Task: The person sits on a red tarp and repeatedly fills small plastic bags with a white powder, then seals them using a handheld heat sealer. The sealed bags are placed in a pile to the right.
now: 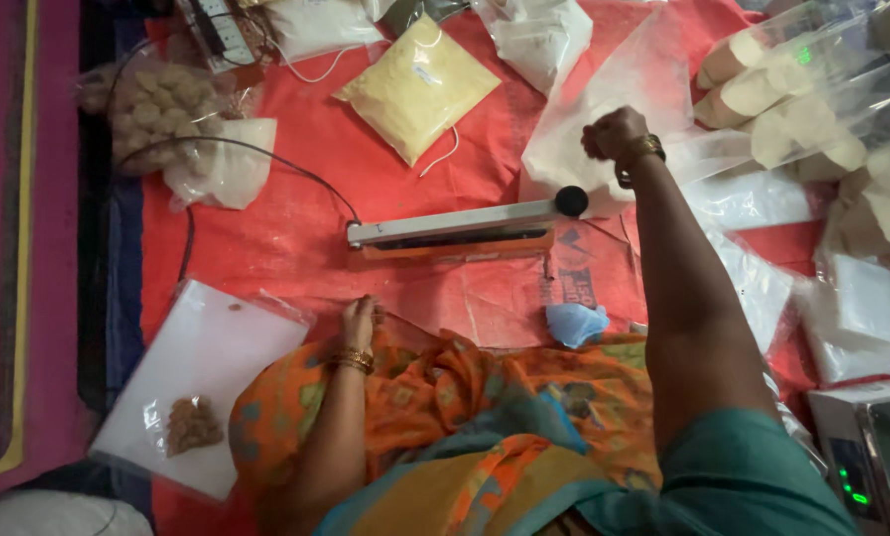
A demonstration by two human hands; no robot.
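- Red woven sheeting covers the floor where I sit; everything lies straight on it.
- My right hand is extended forward, fingers clenched on the gathered mouth of a clear plastic bag holding white powder. I judge the pinch keeps the opening shut and the powder settled low.
- That bag lies just beyond the black knob end of the heat sealer, whose bar sits across the middle of the sheet, its cord running off to the left.
- My left hand rests flat on the sheet by my lap, fingers relaxed, grasping nothing; it looks like a brace while I lean.
- A white board at my left carries a small packet of brown pieces.
- Farther out: a yellow powder packet, a bag of pale round lumps, stacked white packets at right, and a weighing scale with green lights.
- A purple mat borders the left side.
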